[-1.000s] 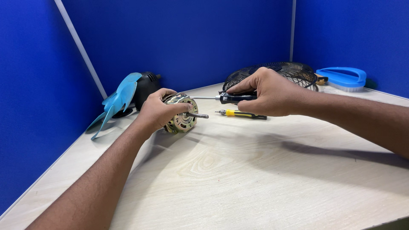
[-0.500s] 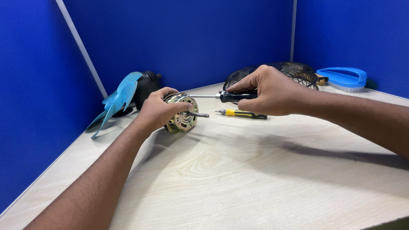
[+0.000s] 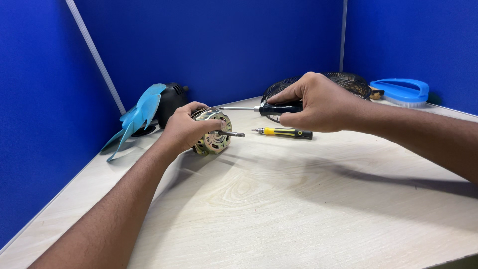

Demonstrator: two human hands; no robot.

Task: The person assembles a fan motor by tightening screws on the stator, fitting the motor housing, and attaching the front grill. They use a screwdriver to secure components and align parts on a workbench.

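Left hand (image 3: 183, 130) gripping motor (image 3: 213, 132) on table (image 3: 279, 199); right hand (image 3: 313, 102) clenched on screwdriver (image 3: 264, 107), tip at motor top; risk: tip slipping off, motor rolling under push.

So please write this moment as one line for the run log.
left hand: holds motor on table | right hand: holds black screwdriver, tip toward motor | yellow screwdriver: lying on table

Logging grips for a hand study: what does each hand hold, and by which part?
Left hand grips the motor by its round body; right hand holds the screwdriver by its black handle.
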